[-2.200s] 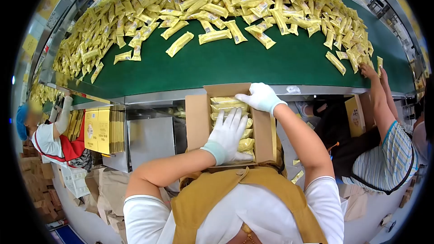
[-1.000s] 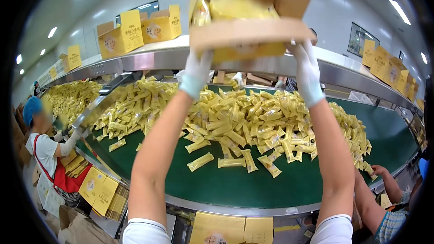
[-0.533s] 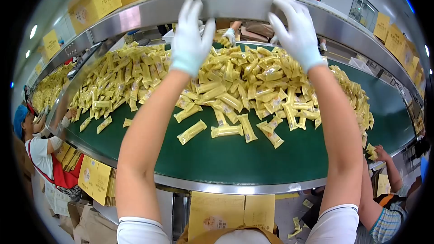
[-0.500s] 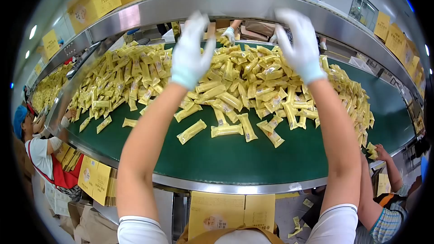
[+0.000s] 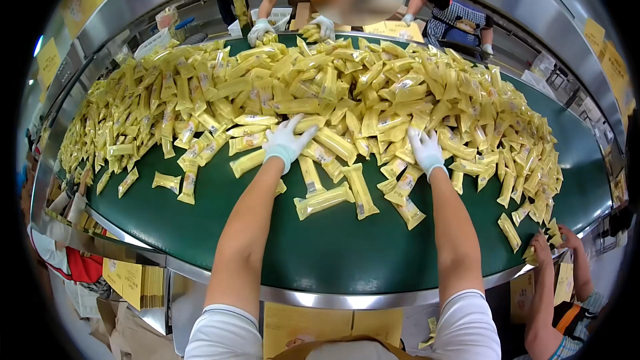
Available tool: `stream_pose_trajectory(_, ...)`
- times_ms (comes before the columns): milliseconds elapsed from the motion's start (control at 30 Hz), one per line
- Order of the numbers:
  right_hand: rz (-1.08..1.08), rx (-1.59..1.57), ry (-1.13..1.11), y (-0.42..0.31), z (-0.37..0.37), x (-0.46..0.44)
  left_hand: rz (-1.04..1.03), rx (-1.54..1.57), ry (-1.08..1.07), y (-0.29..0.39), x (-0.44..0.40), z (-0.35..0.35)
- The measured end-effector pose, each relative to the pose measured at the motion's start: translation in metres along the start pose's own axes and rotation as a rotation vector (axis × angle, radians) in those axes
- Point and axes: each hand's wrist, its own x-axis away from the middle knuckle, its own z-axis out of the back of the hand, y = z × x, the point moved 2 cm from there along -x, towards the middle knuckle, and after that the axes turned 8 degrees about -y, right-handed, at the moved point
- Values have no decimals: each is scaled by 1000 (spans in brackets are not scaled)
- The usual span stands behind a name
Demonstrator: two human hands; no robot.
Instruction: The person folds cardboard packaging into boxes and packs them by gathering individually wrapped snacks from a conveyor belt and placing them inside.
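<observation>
A heap of yellow wrapped snack packets lies across the green conveyor belt. My left hand, in a white glove, rests on the near edge of the heap with its fingers spread over a few packets. Farther right, my gloved right hand touches the heap's front edge, fingers stretched out and a little apart. Neither hand grips a packet that I can see; the packets under the palms are partly hidden. Between the hands, a loose packet lies flat beside an angled packet.
Across the belt, a co-worker's gloved hands reach into the heap. Another person's bare hands hold packets at the right edge. Flat yellow cartons are stacked lower left. A metal rail borders the belt's near side.
Both my hands have come down from raised above the heap onto its near edge. The view has tilted downward. Across the belt, more of the co-workers now shows.
</observation>
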Motion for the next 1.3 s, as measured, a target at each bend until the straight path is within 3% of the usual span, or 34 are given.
stream_pose_trajectory(167, 6, -28, -63, -21, -4, 8, -74, -58, 7, 11, -4, -30)
stream_pose_trajectory(267, 25, 14, -133, -46, -3, 42, -257, -47, 59, 23, 29, -43)
stream_pose_trajectory(333, 168, 24, -106, -59, -18, 70, -476, -65, 177, 16, 38, -71)
stream_pose_trajectory(400, 145, 52, -42, -63, -31, 90, -357, -163, 24, 30, 68, -62)
stream_pose_trajectory(500, 193, 23, -70, -69, -33, 124, -535, -99, 74, 9, 88, -74)
stream_pose_trajectory(567, 159, -3, -140, -76, -28, 152, -498, -132, -32, 10, 117, -54)
stream_pose_trajectory(667, 310, -135, -266, -64, -35, 157, -465, -105, -179, 1, 144, -27)
stream_pose_trajectory(700, 431, -63, -398, -60, -24, 161, -445, -132, -208, -2, 158, -14)
stream_pose_trajectory(767, 473, 100, -319, -48, 1, 194, -443, -198, -258, -13, 192, 10)
stream_pose_trajectory(800, 465, 150, -259, -42, 21, 217, -510, -157, -184, -19, 221, 25)
stream_pose_trajectory(833, 503, 53, -201, -39, 45, 246, -587, -78, -209, -27, 242, 37)
stream_pose_trajectory(867, 539, -46, -145, -37, 70, 277, -502, -16, -345, -24, 273, 56)
stream_pose_trajectory(933, 162, -63, -401, -23, 100, 329, -235, -144, -554, -51, 325, 62)
stream_pose_trajectory(1000, 27, -242, -653, 35, 78, 367, -49, -251, -732, -83, 365, 37)
stream_pose_trajectory(1067, 103, 140, -692, 83, 31, 398, 90, -137, -710, -109, 391, -9)
stream_pose_trajectory(1133, -62, 216, -723, 92, -5, 426, 201, 109, -522, -122, 412, -64)
stream_pose_trajectory(1200, -200, -125, -615, 84, -42, 443, 178, 234, -183, -128, 425, -117)
stream_pose_trajectory(1233, -234, -297, -511, 86, -71, 449, 151, 150, -4, -128, 427, -134)
stream_pose_trajectory(1300, -254, -504, -380, 96, -100, 449, 192, 336, -7, -127, 430, -131)
